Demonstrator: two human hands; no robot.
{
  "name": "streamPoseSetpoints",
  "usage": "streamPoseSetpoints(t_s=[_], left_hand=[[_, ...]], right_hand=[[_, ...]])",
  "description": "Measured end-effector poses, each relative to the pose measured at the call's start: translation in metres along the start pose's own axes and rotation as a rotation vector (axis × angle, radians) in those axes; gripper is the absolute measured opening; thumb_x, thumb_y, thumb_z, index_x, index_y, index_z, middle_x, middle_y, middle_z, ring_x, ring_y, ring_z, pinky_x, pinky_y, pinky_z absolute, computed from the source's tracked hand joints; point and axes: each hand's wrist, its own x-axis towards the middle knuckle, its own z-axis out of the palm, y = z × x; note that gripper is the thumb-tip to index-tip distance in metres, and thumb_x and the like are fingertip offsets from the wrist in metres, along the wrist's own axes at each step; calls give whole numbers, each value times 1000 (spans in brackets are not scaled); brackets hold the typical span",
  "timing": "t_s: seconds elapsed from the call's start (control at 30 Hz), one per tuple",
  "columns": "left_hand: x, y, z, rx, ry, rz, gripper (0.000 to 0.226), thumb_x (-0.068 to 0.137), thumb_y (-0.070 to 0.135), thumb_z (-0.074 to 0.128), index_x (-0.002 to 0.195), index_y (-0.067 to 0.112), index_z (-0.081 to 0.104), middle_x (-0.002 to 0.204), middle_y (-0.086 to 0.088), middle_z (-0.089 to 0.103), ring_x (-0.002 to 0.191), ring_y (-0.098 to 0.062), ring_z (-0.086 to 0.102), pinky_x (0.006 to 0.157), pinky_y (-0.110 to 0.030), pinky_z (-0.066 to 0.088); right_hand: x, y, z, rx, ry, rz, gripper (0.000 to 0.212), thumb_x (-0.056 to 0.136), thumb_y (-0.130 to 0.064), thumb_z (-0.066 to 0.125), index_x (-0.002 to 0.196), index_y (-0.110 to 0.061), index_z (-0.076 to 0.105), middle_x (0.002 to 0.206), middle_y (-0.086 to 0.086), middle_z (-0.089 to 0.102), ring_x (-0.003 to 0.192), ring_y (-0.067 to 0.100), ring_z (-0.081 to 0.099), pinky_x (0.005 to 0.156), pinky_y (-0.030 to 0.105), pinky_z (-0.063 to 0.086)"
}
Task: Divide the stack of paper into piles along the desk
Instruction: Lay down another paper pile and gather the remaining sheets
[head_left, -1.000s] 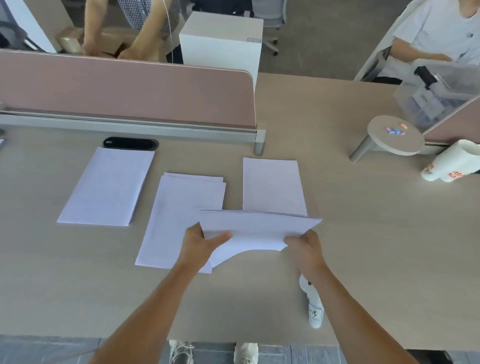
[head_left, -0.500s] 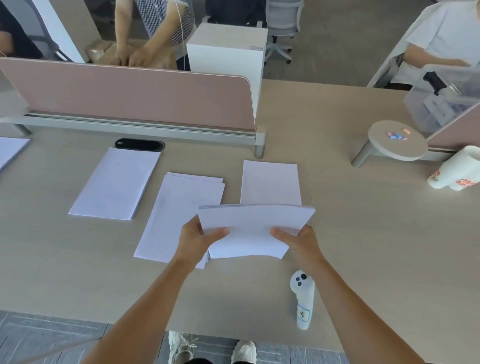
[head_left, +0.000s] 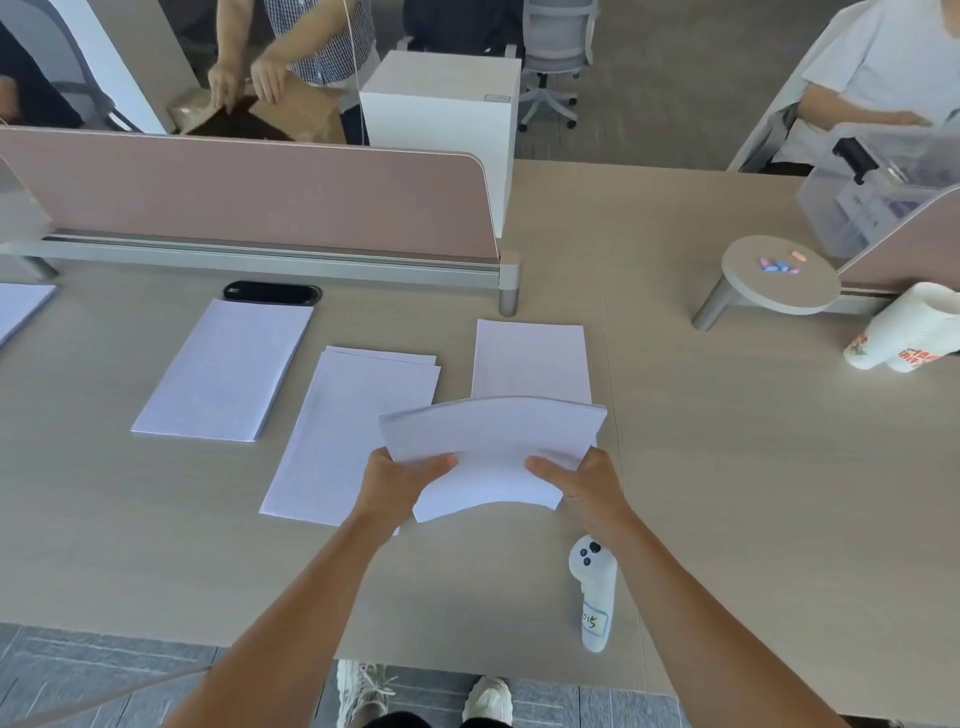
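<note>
Both the left hand (head_left: 402, 480) and the right hand (head_left: 582, 480) are clamping the bowed stack (head_left: 493, 447); thumbing off an even share should be keeping the piles (head_left: 530, 358) level.

Four paper piles are counted on the desk (head_left: 727, 467): far-left edge pile (head_left: 21, 309), left pile (head_left: 223, 371), middle pile (head_left: 343, 436), right pile (head_left: 530, 358). One held stack (head_left: 493, 447). One white controller (head_left: 595, 592). Two paper cups (head_left: 904, 332).
</note>
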Motion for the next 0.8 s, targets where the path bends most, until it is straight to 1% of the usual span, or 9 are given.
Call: streamPoseSetpoints(t_s=[0.07, 0.1, 0.17, 0.27, 0.37, 0.47, 0.57, 0.63, 0.8], left_hand=[[0, -1, 3, 0, 8, 10, 13, 76, 8, 82, 82, 14, 73, 65, 8, 73, 59, -12, 69, 47, -22, 50], [-1, 0, 4, 6, 15, 20, 13, 76, 8, 83, 81, 15, 73, 68, 8, 74, 63, -11, 70, 52, -23, 53], [-1, 3, 2, 19, 31, 37, 13, 75, 9, 84, 81, 15, 74, 74, 6, 76, 70, -14, 72, 62, -26, 58], [5, 15, -3, 83, 68, 72, 13, 73, 15, 86, 78, 13, 74, 73, 5, 75, 67, -14, 70, 63, -30, 57], [14, 35, -11, 179, 88, 106, 19, 72, 24, 87, 79, 11, 75, 73, 1, 74, 62, -15, 67, 53, -26, 51], [31, 47, -27, 250, 107, 69, 23, 70, 29, 88, 81, 14, 74, 72, 2, 72, 60, -18, 66, 50, -27, 50], [54, 46, -52, 317, 160, 15, 32, 66, 35, 89, 85, 14, 74, 76, -1, 72, 62, -21, 65, 51, -28, 48], [74, 40, -71, 345, 182, -39, 33, 66, 35, 88, 85, 12, 73, 73, -3, 69, 59, -22, 60, 52, -28, 44], [131, 21, -111, 395, 236, -143, 34, 70, 36, 84, 89, 12, 72, 62, -3, 59, 51, -22, 50, 49, -25, 38]], right_hand=[[-2, 2, 0, -2, 27, 5, 12, 81, -16, 81, 86, -26, 76, 85, 1, 78, 83, 20, 67, 76, 32, 49], [-2, 1, 1, 3, 38, 11, 9, 82, -18, 80, 83, -26, 76, 86, 16, 75, 80, 22, 62, 74, 34, 44], [-1, -1, 4, -22, 47, 14, 4, 83, -24, 80, 82, -26, 76, 101, 36, 64, 73, 30, 53, 72, 37, 38], [4, -9, 7, -87, 15, -25, 7, 85, -31, 77, 87, -24, 75, 85, 20, 74, 66, 45, 55, 65, 31, 41], [8, -20, 14, -105, -24, -69, 11, 93, -22, 68, 82, -22, 68, 51, -20, 60, 46, 2, 49, 49, 12, 37], [20, -23, 32, -93, -13, -58, 11, 94, -20, 64, 84, -16, 67, 60, -16, 58, 49, 0, 47, 48, 13, 34], [37, -17, 61, -146, -72, 48, 16, 93, -20, 61, 84, -6, 63, 71, 3, 48, 58, 14, 40, 52, 25, 31], [50, -10, 88, -171, -100, 115, 12, 92, -16, 57, 81, -11, 55, 71, 8, 39, 56, 15, 34, 50, 27, 26], [93, 11, 155, -237, -24, 262, 23, 92, -18, 52, 70, -17, 47, 62, 0, 42, 53, 16, 39, 47, 24, 28]])
